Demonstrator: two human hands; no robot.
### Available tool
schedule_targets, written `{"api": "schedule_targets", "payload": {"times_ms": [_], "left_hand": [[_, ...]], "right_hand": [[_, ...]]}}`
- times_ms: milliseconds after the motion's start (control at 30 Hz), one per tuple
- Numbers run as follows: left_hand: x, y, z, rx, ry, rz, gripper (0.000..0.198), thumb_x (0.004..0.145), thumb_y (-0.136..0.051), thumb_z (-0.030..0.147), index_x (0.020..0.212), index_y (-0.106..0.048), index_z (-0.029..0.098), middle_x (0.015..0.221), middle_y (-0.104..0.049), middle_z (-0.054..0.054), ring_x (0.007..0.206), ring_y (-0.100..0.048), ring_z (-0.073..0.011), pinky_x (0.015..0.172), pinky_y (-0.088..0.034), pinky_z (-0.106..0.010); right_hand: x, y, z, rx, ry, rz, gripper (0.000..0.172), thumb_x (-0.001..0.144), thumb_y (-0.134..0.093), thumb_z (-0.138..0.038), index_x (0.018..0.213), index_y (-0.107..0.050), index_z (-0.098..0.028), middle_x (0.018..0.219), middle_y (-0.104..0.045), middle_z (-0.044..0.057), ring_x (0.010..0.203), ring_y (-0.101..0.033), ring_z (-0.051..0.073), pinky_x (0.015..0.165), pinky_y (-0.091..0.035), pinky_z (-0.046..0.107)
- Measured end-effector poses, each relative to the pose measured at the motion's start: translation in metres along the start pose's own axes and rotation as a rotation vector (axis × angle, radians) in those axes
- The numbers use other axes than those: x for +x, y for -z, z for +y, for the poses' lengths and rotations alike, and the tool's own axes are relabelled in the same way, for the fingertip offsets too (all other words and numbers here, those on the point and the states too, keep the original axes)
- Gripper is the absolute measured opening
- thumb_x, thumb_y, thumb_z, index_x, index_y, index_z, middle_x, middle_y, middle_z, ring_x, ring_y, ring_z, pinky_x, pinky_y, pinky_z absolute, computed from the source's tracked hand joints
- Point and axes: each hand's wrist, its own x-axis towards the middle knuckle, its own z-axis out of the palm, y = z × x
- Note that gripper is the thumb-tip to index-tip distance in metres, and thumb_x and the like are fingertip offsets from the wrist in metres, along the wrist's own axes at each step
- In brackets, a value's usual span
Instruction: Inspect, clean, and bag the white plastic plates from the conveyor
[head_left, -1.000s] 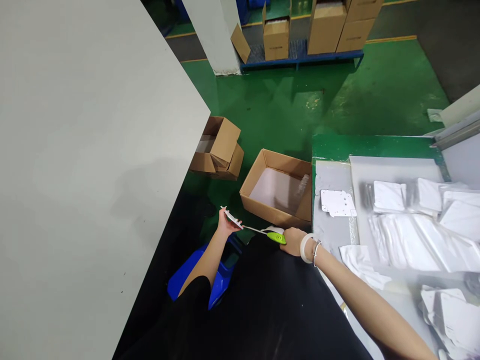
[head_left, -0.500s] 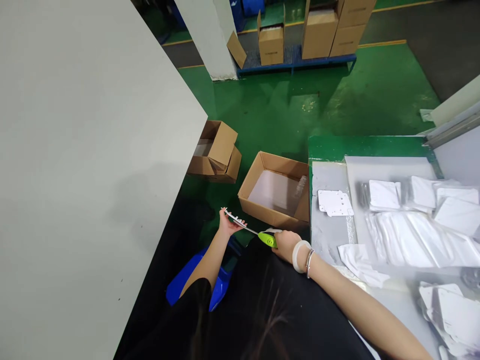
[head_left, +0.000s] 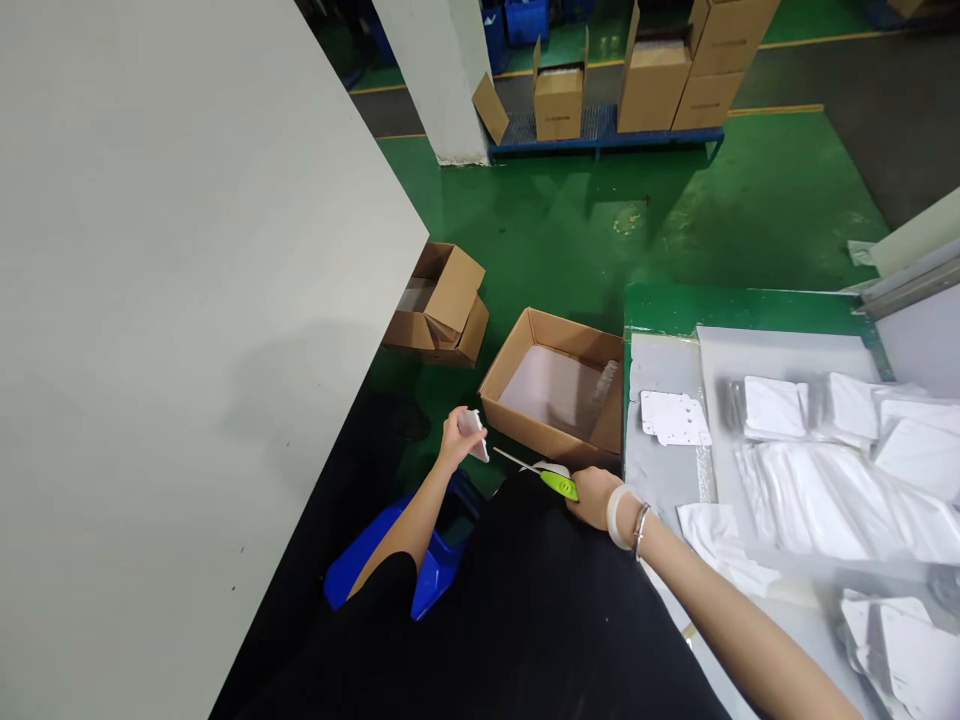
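My left hand point(head_left: 456, 442) grips a small white plastic piece point(head_left: 472, 434), turned nearly edge-on, above the dark lap. My right hand point(head_left: 592, 498) is closed around a green-handled knife point(head_left: 559, 485), whose thin blade points left toward the piece. A short gap separates the blade tip from the piece. Just beyond both hands lies an open cardboard box point(head_left: 551, 385), with a pale sheet inside. A white perforated plate point(head_left: 674, 418) rests on the grey bench top point(head_left: 660, 480), to the right of my right hand.
Bagged white pieces point(head_left: 840, 480) are piled on the bench at right. A large pale panel point(head_left: 187, 300) fills the left side. A blue seat point(head_left: 435, 570) sits below my left arm, a second cardboard box point(head_left: 439, 305) on the green floor, and cartons on a blue pallet point(head_left: 600, 145) beyond a pillar point(head_left: 439, 80).
My left hand has rotated the white piece from lying lengthwise along the blade to nearly edge-on. The piece and blade are now apart. The knife stays in my right hand.
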Motion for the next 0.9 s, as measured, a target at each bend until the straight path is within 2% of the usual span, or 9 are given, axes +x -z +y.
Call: {"api": "schedule_targets", "payload": {"times_ms": [67,100,233,367,567,667,800,900], "left_hand": [[-0.007,0.003,0.0,0.132,-0.149,-0.064,0.079,0.043,-0.086,0.032,0.116,-0.056,0.028,0.129,-0.037,-0.007,0.125,-0.041,-0.032,0.109,-0.032,-0.046],[-0.01,0.004,0.0,0.191,-0.215,-0.102,0.079,0.039,-0.087,0.027,0.112,-0.059,0.028,0.132,-0.035,-0.006,0.128,-0.037,-0.0326,0.111,-0.029,-0.045],[-0.014,-0.005,-0.001,0.368,-0.412,-0.196,0.076,0.045,-0.085,0.026,0.116,-0.057,0.029,0.14,-0.024,-0.006,0.135,-0.026,-0.0338,0.113,-0.026,-0.047],[-0.009,-0.014,-0.005,0.49,-0.55,-0.242,0.076,0.05,-0.081,0.028,0.12,-0.051,0.029,0.142,-0.017,-0.007,0.136,-0.021,-0.0365,0.108,-0.032,-0.054],[-0.007,-0.009,-0.01,0.615,-0.688,-0.27,0.078,0.053,-0.078,0.026,0.124,-0.047,0.021,0.14,-0.015,-0.013,0.135,-0.022,-0.0399,0.106,-0.034,-0.057],[-0.007,-0.012,-0.012,0.656,-0.743,-0.296,0.081,0.055,-0.077,0.029,0.129,-0.044,0.021,0.142,-0.017,-0.014,0.134,-0.023,-0.0407,0.104,-0.035,-0.059],[-0.008,-0.023,-0.018,0.691,-0.801,-0.355,0.096,0.051,-0.079,0.031,0.135,-0.036,0.016,0.14,-0.027,-0.019,0.131,-0.031,-0.0413,0.102,-0.037,-0.061],[-0.009,-0.028,-0.023,0.711,-0.809,-0.357,0.106,0.051,-0.078,0.033,0.139,-0.026,0.009,0.139,-0.029,-0.026,0.132,-0.029,-0.0437,0.102,-0.037,-0.062]], "right_hand": [[0.0,0.002,0.007,-0.027,0.0,0.015,0.031,0.083,-0.053,-0.037,0.099,-0.069,-0.016,0.102,-0.07,0.015,0.095,-0.067,0.029,0.077,-0.048,0.032],[0.0,0.003,0.009,-0.036,0.001,0.02,0.032,0.082,-0.053,-0.037,0.098,-0.069,-0.015,0.101,-0.07,0.015,0.094,-0.067,0.029,0.076,-0.048,0.032],[0.004,0.004,0.016,-0.066,-0.005,0.019,0.033,0.081,-0.054,-0.037,0.098,-0.07,-0.014,0.099,-0.071,0.016,0.092,-0.068,0.029,0.074,-0.048,0.031],[0.008,0.003,0.021,-0.088,-0.013,0.005,0.032,0.079,-0.056,-0.035,0.097,-0.07,-0.014,0.098,-0.071,0.015,0.091,-0.069,0.028,0.072,-0.049,0.03],[0.005,0.002,0.026,-0.1,-0.018,-0.003,0.03,0.077,-0.056,-0.032,0.094,-0.071,-0.014,0.096,-0.072,0.015,0.088,-0.069,0.03,0.069,-0.051,0.032],[0.005,0.004,0.022,-0.095,-0.007,0.005,0.03,0.076,-0.058,-0.032,0.095,-0.071,-0.013,0.095,-0.072,0.016,0.087,-0.07,0.03,0.068,-0.051,0.032],[0.006,0.011,0.016,-0.073,-0.001,0.078,0.029,0.078,-0.057,-0.031,0.091,-0.072,-0.01,0.092,-0.072,0.018,0.085,-0.07,0.03,0.068,-0.051,0.032],[0.004,0.015,0.014,-0.039,0.016,0.161,0.026,0.078,-0.057,-0.029,0.088,-0.072,-0.01,0.088,-0.072,0.017,0.082,-0.07,0.03,0.067,-0.051,0.033]]}}
